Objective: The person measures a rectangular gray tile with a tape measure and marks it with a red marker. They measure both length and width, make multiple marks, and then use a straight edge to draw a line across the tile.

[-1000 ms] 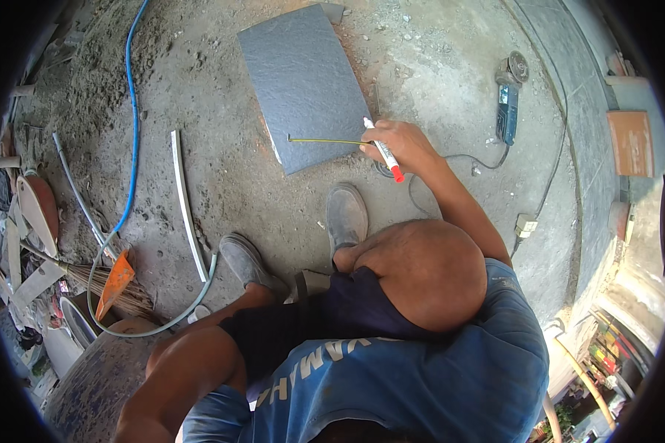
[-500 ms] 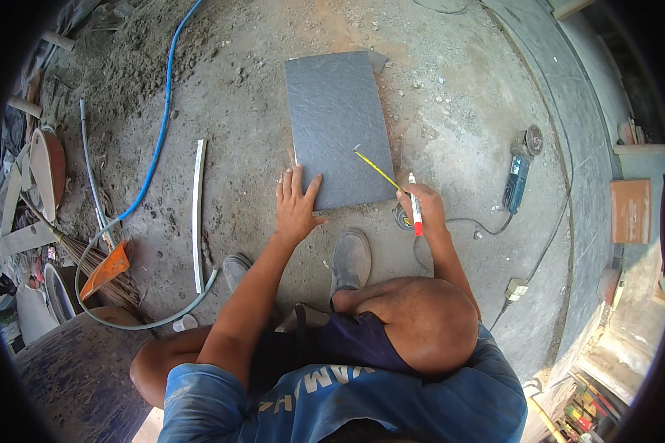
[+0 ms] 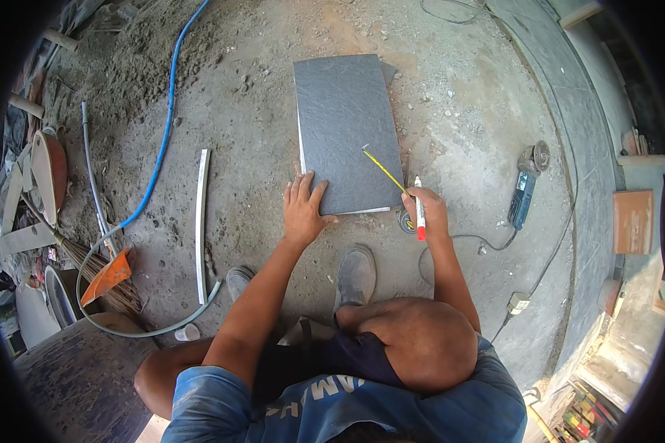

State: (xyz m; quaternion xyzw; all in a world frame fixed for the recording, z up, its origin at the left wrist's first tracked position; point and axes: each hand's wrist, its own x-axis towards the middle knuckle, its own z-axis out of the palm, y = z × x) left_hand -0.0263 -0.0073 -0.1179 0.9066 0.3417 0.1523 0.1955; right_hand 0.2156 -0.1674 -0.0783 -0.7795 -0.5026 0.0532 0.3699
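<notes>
Large pale capital letters [image 3: 336, 385] run across the blue shirt [image 3: 428, 413] at the lower middle of the frame, partly lost in its folds; right of centre, the red-and-white marker [image 3: 420, 210] shows dark print too small to read; beside it, the marks on the yellow tape blade [image 3: 384, 168] are likewise too fine to make out.

Building site: rough, gritty concrete floor [image 3: 251, 140], slate-textured dark grey tile [image 3: 347, 125] lying on it. Corded angle grinder [image 3: 523, 190] right of tile, grey slab paving [image 3: 573, 111] farther right. Loose dirt [image 3: 137, 74] and blue hose [image 3: 171, 103] left of tile; broom [image 3: 109, 286] and scrap heap [image 3: 24, 241] well off, lower left of tile.
</notes>
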